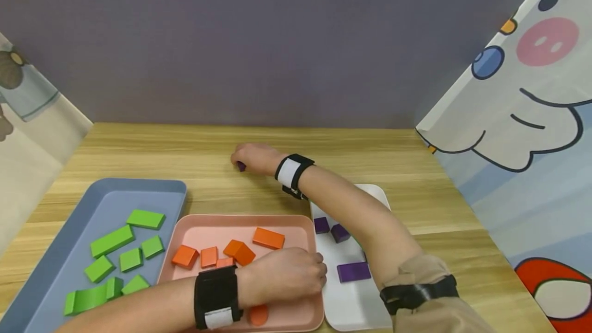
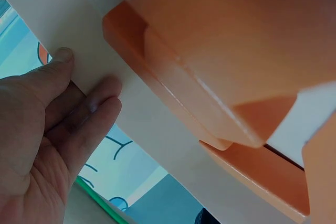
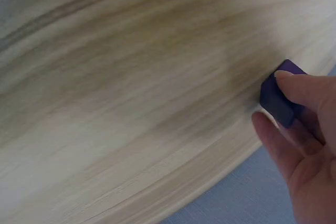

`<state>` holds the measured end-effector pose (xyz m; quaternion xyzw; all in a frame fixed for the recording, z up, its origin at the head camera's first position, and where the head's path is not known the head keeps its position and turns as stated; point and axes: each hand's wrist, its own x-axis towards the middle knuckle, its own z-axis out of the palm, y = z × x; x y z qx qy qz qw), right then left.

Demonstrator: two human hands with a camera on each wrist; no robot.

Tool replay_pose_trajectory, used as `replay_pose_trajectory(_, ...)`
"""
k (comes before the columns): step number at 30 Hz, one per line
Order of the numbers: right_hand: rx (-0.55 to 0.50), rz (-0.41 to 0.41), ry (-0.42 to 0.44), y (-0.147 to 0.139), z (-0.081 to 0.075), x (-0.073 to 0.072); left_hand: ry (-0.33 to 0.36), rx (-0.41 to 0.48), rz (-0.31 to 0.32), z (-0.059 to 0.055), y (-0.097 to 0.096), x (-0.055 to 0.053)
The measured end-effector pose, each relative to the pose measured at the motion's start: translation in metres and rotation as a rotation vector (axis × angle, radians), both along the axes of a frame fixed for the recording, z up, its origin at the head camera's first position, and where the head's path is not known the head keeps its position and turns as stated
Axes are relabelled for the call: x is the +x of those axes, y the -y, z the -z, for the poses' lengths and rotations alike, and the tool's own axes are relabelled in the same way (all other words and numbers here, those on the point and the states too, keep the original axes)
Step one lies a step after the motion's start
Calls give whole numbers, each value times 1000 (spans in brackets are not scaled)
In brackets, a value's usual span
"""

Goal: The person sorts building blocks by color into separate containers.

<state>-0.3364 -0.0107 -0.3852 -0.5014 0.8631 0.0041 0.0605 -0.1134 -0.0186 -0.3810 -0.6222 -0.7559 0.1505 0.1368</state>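
Note:
Out over the wooden tabletop, my right hand (image 1: 259, 158) pinches a small purple block (image 3: 281, 95) between thumb and fingers. The right wrist view shows the block close to the wood surface. My left hand (image 1: 284, 276) is over the right side of the pink tray (image 1: 199, 220), near the edge it shares with the white tray (image 1: 334, 299). Nothing shows between its loosely bent fingers in the left wrist view, where orange blocks (image 2: 184, 93) loom close by. In the white tray lie purple blocks (image 1: 353, 272), partly covered by the right forearm.
Several orange blocks (image 1: 268, 238) lie in the pink tray. To its left, a blue tray (image 1: 108, 194) holds several green blocks (image 1: 112, 241). A grey panel (image 1: 254, 50) closes off the back of the table (image 1: 139, 148), with printed cloths (image 1: 532, 117) at both sides.

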Motion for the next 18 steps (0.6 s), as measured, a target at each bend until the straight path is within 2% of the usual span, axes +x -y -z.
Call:
replay_pose_trajectory(4,-25,-23,-3,-6,0,4,-5,-7,1,0,0,0)
replay_pose_trajectory(10,-10,-74,-21,-27,-11,16,-25,-12,7,-2,-1,1)
replay_pose_trajectory(18,-57,-148,6,-68,-28,46,-19,2,1,-3,0,0)
